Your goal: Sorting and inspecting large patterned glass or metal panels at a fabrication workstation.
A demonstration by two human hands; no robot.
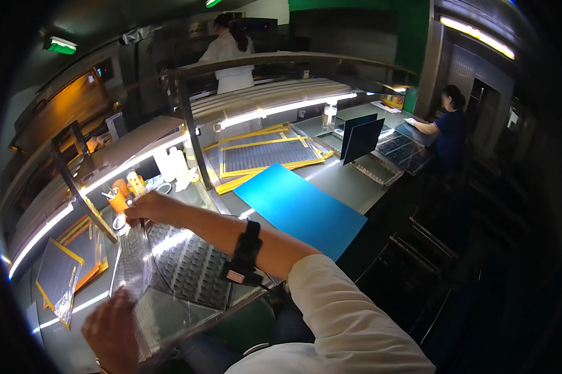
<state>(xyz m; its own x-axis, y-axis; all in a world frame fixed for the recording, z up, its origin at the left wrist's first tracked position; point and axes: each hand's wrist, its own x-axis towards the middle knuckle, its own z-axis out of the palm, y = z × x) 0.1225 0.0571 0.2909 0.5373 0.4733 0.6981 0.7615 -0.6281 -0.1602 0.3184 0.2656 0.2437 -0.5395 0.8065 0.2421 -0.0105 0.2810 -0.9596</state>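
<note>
Clear sheet (134, 274) held over grid tray (190, 268). Left hand (112, 333) grips its near edge, fingers curled; right hand (149, 207) pinches far edge, beside orange cup (117, 201). Risk: flexing sheet slips, or sleeve knocks cup.

White long sleeve (349, 311) pushed up the right forearm, black wrist strap (247, 252) with small clip.

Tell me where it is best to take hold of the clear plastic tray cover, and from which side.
Probably by its edges, from two opposite sides. The clear plastic tray cover is a thin, wide, shiny sheet tilted over the dark compartment tray. The left hand is at its near edge and the right hand at its far edge.
</note>
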